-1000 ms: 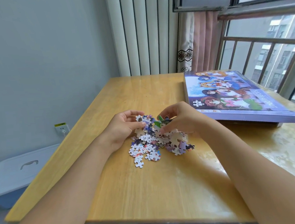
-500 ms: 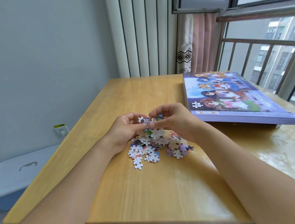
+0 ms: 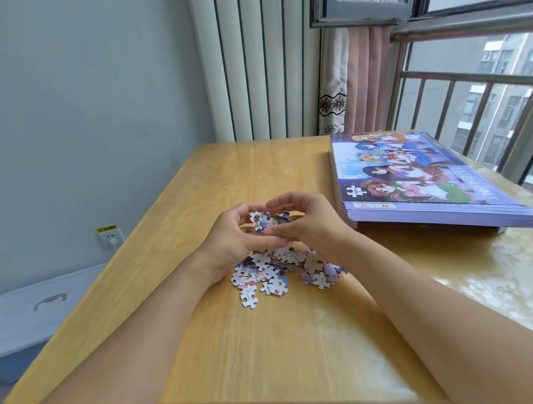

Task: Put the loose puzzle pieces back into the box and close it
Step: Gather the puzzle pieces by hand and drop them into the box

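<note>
Left hand (image 3: 234, 238) and right hand (image 3: 309, 222) cup together around a scoop of pieces (image 3: 268, 221); best kept sealed underneath, carrying rightward to the box (image 3: 418, 182).

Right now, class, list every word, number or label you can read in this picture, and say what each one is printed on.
"1000 PIECES": runs along the lid of the puzzle box, near its right edge.
"C" and "D": two small labels on the lid's near left corner.
Small puzzle-piece logo on the lid: text too small to read.
Yellow sticker above the wall socket: too blurred to read.
Puzzle pieces: no legible text.
</note>
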Motion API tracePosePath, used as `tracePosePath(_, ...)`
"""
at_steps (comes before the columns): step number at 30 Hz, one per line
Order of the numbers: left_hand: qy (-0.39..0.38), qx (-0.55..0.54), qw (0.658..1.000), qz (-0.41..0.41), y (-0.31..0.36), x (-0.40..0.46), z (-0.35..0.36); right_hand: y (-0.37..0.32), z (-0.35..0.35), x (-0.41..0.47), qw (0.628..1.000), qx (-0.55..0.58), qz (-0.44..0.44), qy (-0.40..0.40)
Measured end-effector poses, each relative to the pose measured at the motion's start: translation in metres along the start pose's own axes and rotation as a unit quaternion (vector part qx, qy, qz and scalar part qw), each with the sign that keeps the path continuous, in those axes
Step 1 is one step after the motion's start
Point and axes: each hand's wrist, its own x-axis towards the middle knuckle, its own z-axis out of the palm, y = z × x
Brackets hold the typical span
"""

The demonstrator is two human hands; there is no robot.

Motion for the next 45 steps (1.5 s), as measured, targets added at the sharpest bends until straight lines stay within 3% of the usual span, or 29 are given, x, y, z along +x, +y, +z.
tracePosePath(5, 0.007, -0.011, 1.0, 0.014, -0.001, -0.001, 0.004, 0.0, -0.004, 0.001, 0.998, 0.014, 0.047, -0.031)
tracePosePath(13, 0.004, -0.023, 1.0, 0.002, 0.0, 0.0, 0.003, -0.01, -0.015, -0.002, 0.997, -0.021, 0.027, -0.068)
tracePosePath(20, -0.023, -0.033, 0.999, 0.016, 0.003, -0.002, 0.0, -0.012, -0.016, -0.005, 0.988, -0.122, 0.031, -0.091)
tracePosePath(25, -0.018, -0.073, 0.997, 0.025, 0.001, 0.002, 0.005, -0.012, -0.013, -0.007, 0.99, 0.02, 0.061, -0.129)
tracePosePath(32, 0.019, -0.19, 0.981, -0.035, 0.012, 0.006, 0.023, -0.01, -0.004, -0.005, 0.989, 0.075, 0.083, -0.095)
tracePosePath(36, 0.081, -0.247, 0.963, -0.065, 0.025, 0.01, 0.04, -0.009, -0.001, -0.004, 0.993, 0.07, 0.07, -0.056)
tracePosePath(41, 0.156, -0.284, 0.945, -0.045, 0.041, 0.013, 0.059, -0.009, 0.0, -0.007, 0.994, 0.093, 0.056, 0.017)
tracePosePath(45, 0.168, -0.298, 0.939, -0.026, 0.044, 0.018, 0.061, -0.014, -0.005, -0.012, 0.981, 0.162, 0.093, 0.051)
